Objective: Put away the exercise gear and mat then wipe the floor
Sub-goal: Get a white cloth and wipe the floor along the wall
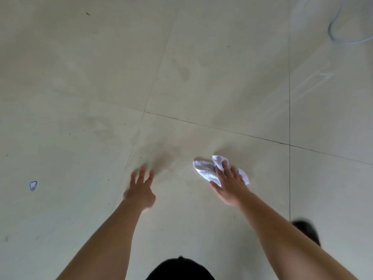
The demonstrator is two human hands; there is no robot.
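A white cloth (214,168) is pressed flat to the tiled floor (80,87) under the right hand (230,186). The left hand (140,190) is spread, nothing grasped.

Pale glossy floor tiles (222,77) fill the frame, dark grout lines (222,129) crossing near centre. A small blue-edged mark (32,186) sits lower left. Soft light reflects at upper right.
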